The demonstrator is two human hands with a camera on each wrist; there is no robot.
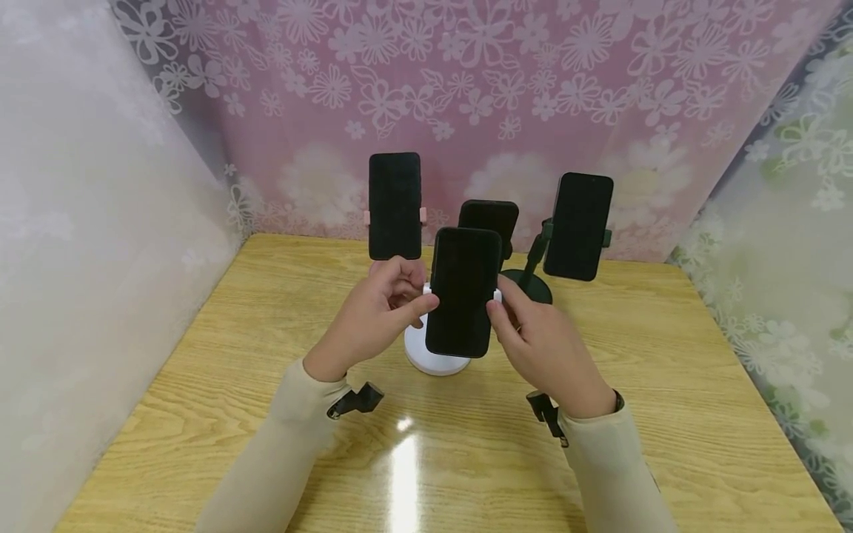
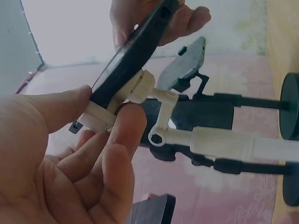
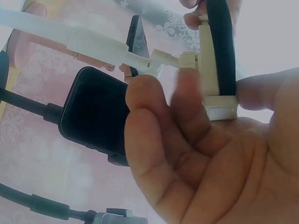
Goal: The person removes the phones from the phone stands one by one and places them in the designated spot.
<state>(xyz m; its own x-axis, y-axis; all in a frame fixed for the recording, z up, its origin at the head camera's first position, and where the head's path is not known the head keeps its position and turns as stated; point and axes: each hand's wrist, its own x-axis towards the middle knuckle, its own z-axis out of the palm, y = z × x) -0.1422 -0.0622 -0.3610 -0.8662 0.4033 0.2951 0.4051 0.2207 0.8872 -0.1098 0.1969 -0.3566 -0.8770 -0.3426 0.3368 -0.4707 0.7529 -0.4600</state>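
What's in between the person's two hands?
In the head view, the front phone on its white stand sits between the left hand and right hand.

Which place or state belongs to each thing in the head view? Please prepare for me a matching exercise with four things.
1. White stand
2. Pink stand
3. Dark green stand
4. Table

A. Holds the rightmost phone
B. Has a wood pattern
C. Held by left hand and right hand
D. Holds the leftmost phone

Pairs: 1-C, 2-D, 3-A, 4-B
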